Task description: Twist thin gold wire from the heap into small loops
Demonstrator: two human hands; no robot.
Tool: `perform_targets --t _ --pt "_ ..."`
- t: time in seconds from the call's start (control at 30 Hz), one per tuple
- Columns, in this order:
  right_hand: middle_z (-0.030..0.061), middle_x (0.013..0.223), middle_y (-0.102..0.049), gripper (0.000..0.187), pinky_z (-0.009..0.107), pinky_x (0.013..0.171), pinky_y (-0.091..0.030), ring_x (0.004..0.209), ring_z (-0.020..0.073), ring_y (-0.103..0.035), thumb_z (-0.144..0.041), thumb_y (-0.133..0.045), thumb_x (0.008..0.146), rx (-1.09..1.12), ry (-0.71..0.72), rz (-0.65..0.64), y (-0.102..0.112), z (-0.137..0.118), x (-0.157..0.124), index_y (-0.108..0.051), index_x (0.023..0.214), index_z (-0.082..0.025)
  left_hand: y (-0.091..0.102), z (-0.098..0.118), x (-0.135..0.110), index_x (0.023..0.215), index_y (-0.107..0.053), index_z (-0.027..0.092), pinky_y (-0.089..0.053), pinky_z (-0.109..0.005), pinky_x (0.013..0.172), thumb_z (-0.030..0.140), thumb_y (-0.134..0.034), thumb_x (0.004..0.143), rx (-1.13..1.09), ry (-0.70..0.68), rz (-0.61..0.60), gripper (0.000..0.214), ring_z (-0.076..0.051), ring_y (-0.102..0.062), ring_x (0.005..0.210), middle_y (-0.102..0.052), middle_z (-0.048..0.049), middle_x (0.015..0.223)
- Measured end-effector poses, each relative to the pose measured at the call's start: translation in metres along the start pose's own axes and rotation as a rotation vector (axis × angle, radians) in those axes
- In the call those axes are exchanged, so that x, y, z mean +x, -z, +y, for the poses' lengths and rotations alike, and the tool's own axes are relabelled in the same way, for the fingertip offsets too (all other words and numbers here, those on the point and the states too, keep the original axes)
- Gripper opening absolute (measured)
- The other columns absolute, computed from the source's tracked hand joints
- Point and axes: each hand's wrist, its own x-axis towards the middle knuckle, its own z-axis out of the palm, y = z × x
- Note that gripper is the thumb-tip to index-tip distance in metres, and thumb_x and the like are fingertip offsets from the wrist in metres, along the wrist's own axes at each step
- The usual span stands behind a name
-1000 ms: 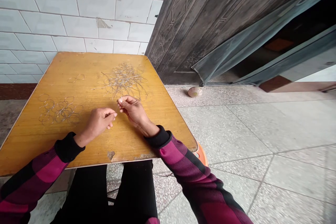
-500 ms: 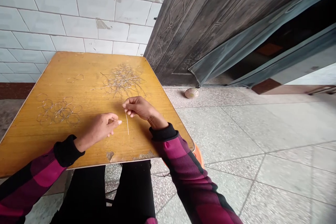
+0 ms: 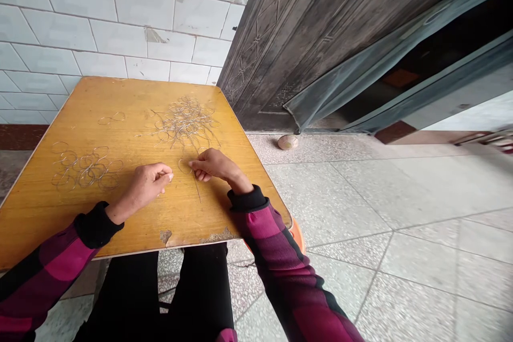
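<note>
My right hand [image 3: 212, 164] is closed, pinching a thin metal wire [image 3: 199, 191]. A small loop of that wire shows left of its fingertips, and a straight end points down toward me. My left hand [image 3: 150, 184] is just to the left, thumb and fingers pressed together; a gap separates it from the loop, and whatever it may hold cannot be made out. Beyond my right hand lies a tangled pile of wires [image 3: 186, 120]. A group of wire rings [image 3: 86, 168] lies left of my left hand, and a figure-eight wire [image 3: 112, 118] lies farther back.
The yellow wooden table [image 3: 132, 224] has a chipped front edge and meets a white tiled wall [image 3: 102, 40]. A dark carved door [image 3: 280, 48] and a grey-green curtain [image 3: 332, 85] stand to the right. A round pale object [image 3: 287, 142] sits on the floor. Something orange [image 3: 296, 235] shows beneath the table's right corner.
A loop now shows in the wire at my right fingertips. My left hand has drawn slightly away to the left, its fingers now pressed together. The view has shifted slightly.
</note>
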Motion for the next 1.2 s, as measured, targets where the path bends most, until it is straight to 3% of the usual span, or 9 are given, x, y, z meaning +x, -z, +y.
perform_targets --t 0.13,0.27,0.4,0.53,0.67,0.77,0.87,1.03,1.2 --pt "0.0045 0.046 -0.063 0.037 0.021 0.038 -0.047 0.039 0.0112 -0.058 -0.045 -0.077 0.068 0.014 0.013 -0.023 0.011 -0.006 -0.011 -0.062 0.052 -0.015 0.004 -0.007 0.004 0.073 -0.066 0.018 -0.041 -0.02 0.045 0.027 -0.063 0.076 0.004 -0.046 0.037 0.01 -0.01 -0.055 0.044 -0.063 0.0011 0.058" --pt "0.0026 0.044 -0.061 0.034 0.02 0.037 -0.043 0.039 0.0094 -0.055 -0.039 -0.079 0.065 -0.073 0.015 -0.038 0.023 -0.011 -0.018 -0.061 0.049 -0.015 0.012 -0.013 0.008 0.075 -0.068 0.019 -0.041 -0.02 0.047 0.027 -0.063 0.077 0.025 -0.078 0.097 0.01 -0.01 -0.056 0.047 -0.063 0.0016 0.059" --pt "0.0016 0.044 -0.06 0.03 0.02 0.037 -0.041 0.037 0.0081 -0.052 -0.03 -0.075 0.068 -0.224 -0.021 -0.154 0.022 -0.014 -0.022 -0.059 0.047 -0.016 0.022 -0.013 0.012 0.077 -0.068 0.019 -0.043 -0.022 0.051 0.027 -0.061 0.08 0.111 -0.119 0.161 0.012 -0.011 -0.057 0.05 -0.064 0.001 0.06" --pt "0.0013 0.049 -0.061 0.029 0.02 0.04 -0.043 0.041 0.0089 -0.055 -0.03 -0.067 0.074 -0.279 0.012 -0.291 0.015 -0.017 -0.024 -0.059 0.051 -0.016 0.022 -0.017 0.016 0.088 -0.069 0.017 -0.052 -0.028 0.069 0.027 -0.058 0.083 0.262 -0.233 0.148 0.015 -0.017 -0.066 0.073 -0.073 -0.0056 0.083" --pt "-0.0001 0.052 -0.061 0.021 0.02 0.041 -0.043 0.043 0.0085 -0.056 -0.031 -0.065 0.076 -0.248 0.065 -0.343 0.013 -0.016 -0.025 -0.064 0.061 -0.016 0.011 -0.025 0.017 0.108 -0.067 0.017 -0.049 -0.043 0.096 0.02 -0.055 0.084 0.408 -0.442 0.02 0.027 -0.023 -0.063 0.107 -0.07 -0.0109 0.115" --pt "-0.002 0.053 -0.061 0.014 0.02 0.043 -0.043 0.042 0.0075 -0.054 -0.027 -0.065 0.076 -0.184 0.115 -0.245 0.015 -0.013 -0.023 -0.07 0.08 -0.016 0.004 -0.03 0.016 0.12 -0.061 0.017 -0.043 -0.048 0.106 0.016 -0.053 0.085 0.509 -0.542 -0.064 0.036 -0.024 -0.056 0.121 -0.063 -0.0115 0.129" --pt "-0.0029 0.053 -0.059 0.017 0.02 0.044 -0.041 0.041 0.0064 -0.051 -0.027 -0.062 0.078 -0.158 0.204 -0.12 0.015 -0.01 -0.019 -0.071 0.087 -0.015 0.008 -0.031 0.018 0.124 -0.058 0.016 -0.04 -0.05 0.108 0.016 -0.054 0.086 0.591 -0.561 -0.043 0.039 -0.026 -0.053 0.125 -0.059 -0.0131 0.134" --pt "-0.0038 0.053 -0.054 0.023 0.02 0.043 -0.036 0.041 0.0054 -0.045 -0.031 -0.06 0.08 -0.144 0.393 0.186 0.011 -0.008 -0.013 -0.071 0.088 -0.013 0.04 -0.02 0.025 0.118 -0.06 0.015 -0.043 -0.047 0.104 0.021 -0.055 0.086 0.635 -0.47 0.279 0.033 -0.026 -0.056 0.119 -0.063 -0.0141 0.126" --pt "-0.003 0.053 -0.054 0.031 0.021 0.043 -0.036 0.042 0.0074 -0.047 -0.036 -0.06 0.08 -0.028 0.425 0.413 0.01 -0.011 -0.012 -0.07 0.096 -0.011 0.085 -0.001 0.025 0.106 -0.065 0.02 -0.047 -0.04 0.099 0.025 -0.061 0.082 0.589 -0.398 0.535 0.025 -0.023 -0.061 0.109 -0.067 -0.0084 0.114"
